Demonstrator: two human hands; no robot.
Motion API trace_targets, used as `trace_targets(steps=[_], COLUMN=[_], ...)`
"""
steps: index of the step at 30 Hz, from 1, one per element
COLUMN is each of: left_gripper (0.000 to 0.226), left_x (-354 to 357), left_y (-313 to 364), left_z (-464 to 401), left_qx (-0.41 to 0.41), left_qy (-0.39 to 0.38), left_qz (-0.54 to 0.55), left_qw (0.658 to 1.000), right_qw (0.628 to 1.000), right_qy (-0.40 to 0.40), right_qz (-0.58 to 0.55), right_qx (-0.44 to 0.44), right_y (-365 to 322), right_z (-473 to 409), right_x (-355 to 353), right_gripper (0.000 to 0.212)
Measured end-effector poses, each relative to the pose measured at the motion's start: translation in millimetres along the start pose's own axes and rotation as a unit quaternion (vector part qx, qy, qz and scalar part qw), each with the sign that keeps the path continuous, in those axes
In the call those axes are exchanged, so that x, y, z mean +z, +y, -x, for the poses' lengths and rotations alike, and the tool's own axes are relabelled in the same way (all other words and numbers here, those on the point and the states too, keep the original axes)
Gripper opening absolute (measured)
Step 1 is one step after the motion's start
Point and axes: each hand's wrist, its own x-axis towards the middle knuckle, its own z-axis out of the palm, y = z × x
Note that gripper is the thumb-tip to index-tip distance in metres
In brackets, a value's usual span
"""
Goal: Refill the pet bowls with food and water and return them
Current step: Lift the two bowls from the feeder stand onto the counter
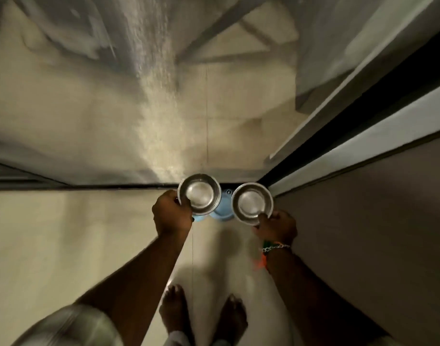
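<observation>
Bowls held over stand.
Left bowl (199, 194) is pinched by left hand (172, 213), right bowl (252, 203) by right hand (278, 227); blue stand (220, 213) lies between them, below.

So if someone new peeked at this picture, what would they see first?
Probably the two shiny metal bowls in the middle, both looking empty: the left bowl held by the left hand, the right bowl held by the right hand, fingers pinching each rim. Just under them a pale blue stand peeks out on the floor, and two bare feet show at the bottom of the picture.
</observation>
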Motion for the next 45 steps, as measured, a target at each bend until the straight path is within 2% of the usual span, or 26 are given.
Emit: trace_targets(steps=[2, 5, 9, 12, 21, 23, 25, 27, 30, 35, 40, 45], left_gripper=[0.019, 0.019, 0.023, 0.018, 0.004, 0.009, 0.004, 0.013, 0.022, 0.024, 0.03, 0.028], left_x=[-27, -60, -112, -140, -194, -195, -189, -176, -152, -101, -61, -25], left_y=[27, 75, 176, 233, 311, 320, 327, 336, 344, 340, 331, 324], left_z=[21, 54, 127, 170, 291, 323, 353, 385, 448, 526, 580, 610], left_qx=[0.013, 0.044, 0.089, 0.124, 0.211, 0.233, 0.238, 0.24, 0.23, 0.215, 0.182, 0.156], left_qy=[-0.001, -0.011, -0.035, -0.059, -0.128, -0.151, -0.186, -0.22, -0.298, -0.38, -0.408, -0.431], left_qz=[0.01, 0.017, 0.036, 0.033, 0.081, 0.079, 0.081, 0.087, 0.079, 0.041, 0.011, -0.022], left_qw=[1.0, 0.999, 0.995, 0.99, 0.966, 0.957, 0.95, 0.942, 0.923, 0.899, 0.895, 0.888], right_qw=[1.0, 0.998, 0.995, 0.989, 0.957, 0.951, 0.946, 0.937, 0.904, 0.858, 0.808, 0.77], right_qy=[-0.006, 0.005, 0.02, 0.064, 0.133, 0.144, 0.16, 0.168, 0.212, 0.255, 0.278, 0.294], right_qz=[-0.011, -0.055, -0.101, -0.132, -0.258, -0.271, -0.281, -0.303, -0.36, -0.422, -0.476, -0.507], right_qx=[0.018, 0.025, -0.017, 0.001, 0.011, 0.023, 0.031, 0.052, 0.093, 0.145, 0.206, 0.251], right_y=[-17, -40, -120, -155, -169, -157, -143, -124, -86, -16, 50, 85], right_z=[28, 58, 130, 168, 270, 288, 302, 310, 325, 329, 323, 311], right_x=[-39, -89, -179, -243, -389, -422, -449, -477, -525, -589, -635, -656], right_gripper=[0.026, 0.013, 0.024, 0.024, 0.011, 0.01, 0.015, 0.02, 0.03, 0.008, 0.018, 0.022])
